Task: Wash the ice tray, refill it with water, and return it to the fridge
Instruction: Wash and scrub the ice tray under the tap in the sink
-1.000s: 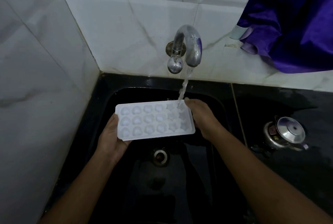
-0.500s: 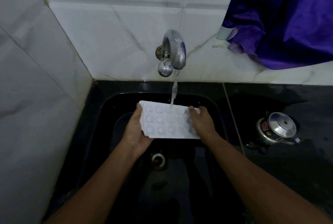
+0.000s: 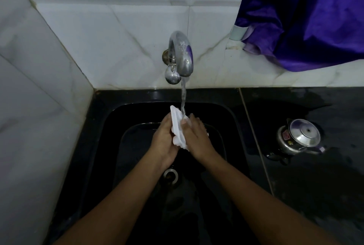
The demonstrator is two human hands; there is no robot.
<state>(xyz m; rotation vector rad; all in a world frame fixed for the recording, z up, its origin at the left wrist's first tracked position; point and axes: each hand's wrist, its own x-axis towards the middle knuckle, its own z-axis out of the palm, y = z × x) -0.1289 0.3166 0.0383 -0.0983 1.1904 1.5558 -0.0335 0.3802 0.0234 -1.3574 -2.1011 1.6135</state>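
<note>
Black sink (image 3: 113,124), left hand (image 3: 164,139) and right hand (image 3: 198,136) clasping edge-up ice tray (image 3: 175,120), under tap (image 3: 182,53) stream

Below the tap (image 3: 182,55), the ice tray (image 3: 176,124) is mostly hidden between the left grip (image 3: 164,139) and the right grip (image 3: 197,138); its cells cannot be seen.

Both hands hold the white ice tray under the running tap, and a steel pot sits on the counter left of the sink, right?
Not quite. The head view shows the steel pot on the counter to the right of the sink, not the left. The rest holds: the left hand and right hand hold the white ice tray under the running tap.
</note>
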